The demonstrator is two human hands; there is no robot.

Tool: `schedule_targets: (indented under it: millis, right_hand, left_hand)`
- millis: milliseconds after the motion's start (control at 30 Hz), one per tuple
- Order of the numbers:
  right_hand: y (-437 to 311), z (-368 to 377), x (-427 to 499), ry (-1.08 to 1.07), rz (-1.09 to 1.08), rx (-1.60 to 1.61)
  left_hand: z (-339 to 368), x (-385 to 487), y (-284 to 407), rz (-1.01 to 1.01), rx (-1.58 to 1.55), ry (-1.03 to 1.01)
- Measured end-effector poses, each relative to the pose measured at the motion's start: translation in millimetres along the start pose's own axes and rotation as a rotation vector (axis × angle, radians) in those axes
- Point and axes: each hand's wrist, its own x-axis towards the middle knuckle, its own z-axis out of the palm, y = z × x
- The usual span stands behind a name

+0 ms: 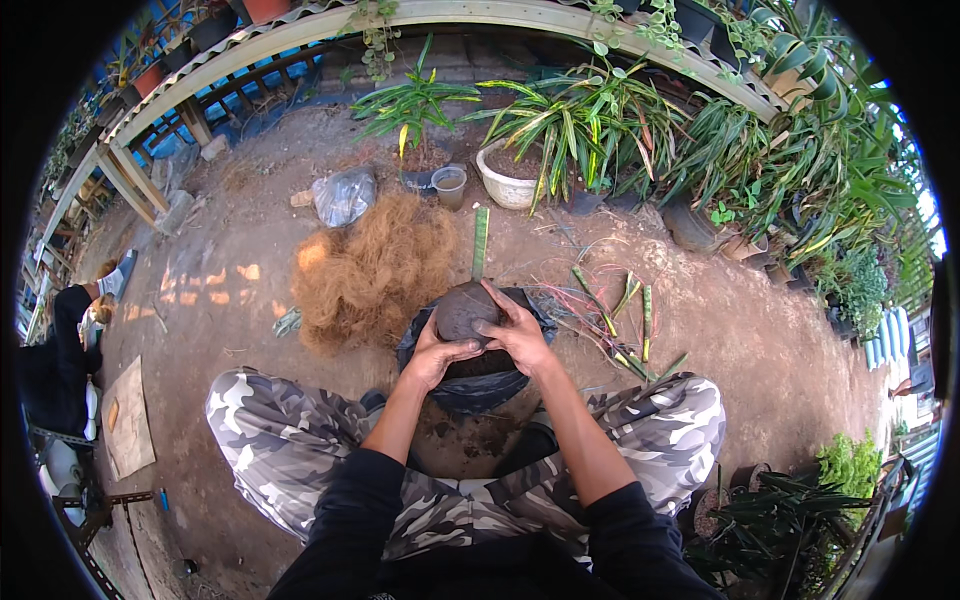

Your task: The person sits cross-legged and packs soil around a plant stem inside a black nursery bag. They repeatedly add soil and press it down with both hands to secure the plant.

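Note:
Both hands cup a dark, round ball of soil above a black plastic bag that contains loose dark soil. My left hand supports its left and near side. Against its right side lies my right hand, with the index finger stretched towards the far edge. A flat green leaf cutting with yellow edges stands out from the ball's far side; I cannot tell whether its base is inside the ball. Beyond and left of the bag is a heap of brown coconut fibre.
Right of the bag lie several leaf cuttings and tangled pink string. A plastic cup, a white pot and a clear plastic bag stand beyond. At far left are another person's leg and a cardboard sheet.

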Motion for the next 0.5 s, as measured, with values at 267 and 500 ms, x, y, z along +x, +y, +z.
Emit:
schedule_targets:
  millis: [267,500]
  right_hand:
    - [4,-3,1,-0.053,-0.039,-0.053]
    - [11,0,8,-0.012,-0.188,-0.32]
  left_hand:
    - [-9,3,-4,-0.033,-0.211,0.005]
    - [-6,0,0,-0.04,-0.329,-0.017]
